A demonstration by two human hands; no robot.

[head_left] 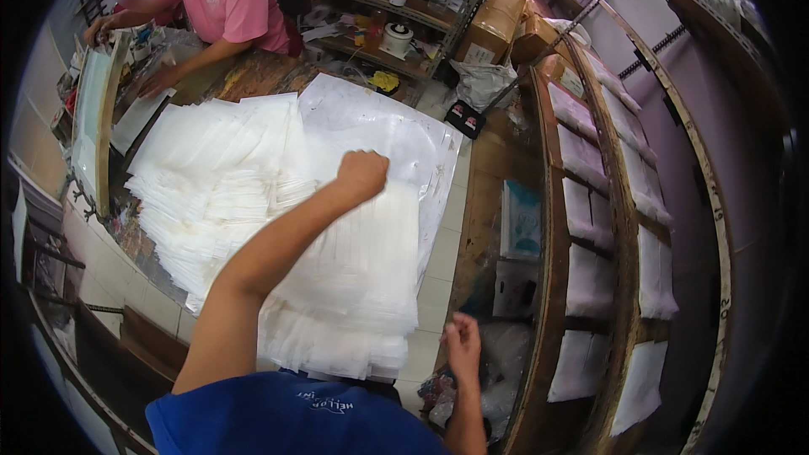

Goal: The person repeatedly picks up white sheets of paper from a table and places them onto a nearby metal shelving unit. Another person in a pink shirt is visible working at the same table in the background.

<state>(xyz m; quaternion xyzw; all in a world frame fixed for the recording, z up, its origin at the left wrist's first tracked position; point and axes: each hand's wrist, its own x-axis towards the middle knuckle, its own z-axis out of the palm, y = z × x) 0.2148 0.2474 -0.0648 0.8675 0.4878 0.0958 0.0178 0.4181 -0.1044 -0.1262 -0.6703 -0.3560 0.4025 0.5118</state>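
My left hand [364, 175] is closed in a fist over the far part of a spread of thin white sheets [345, 278]. Whatever it may grip is hidden under the fingers. The sheets lie in overlapping, fanned rows, with another large heap of white sheets [215, 168] to the left. Beneath them, a smooth pale board [362, 105] shows at the far side. My right hand [462, 341] hangs past the table's right side, its fingers loosely bent and apart, with nothing visible in them. Below and beside it are clear plastic wraps [497, 362].
A wooden rack [539, 286] on the right bears several white sheet packs [587, 282]. A co-worker in a pink shirt [236, 0] leans over the table's far left, near a framed screen [94, 126]. Cardboard boxes [490, 25] and loaded shelves [371, 0] stand behind.
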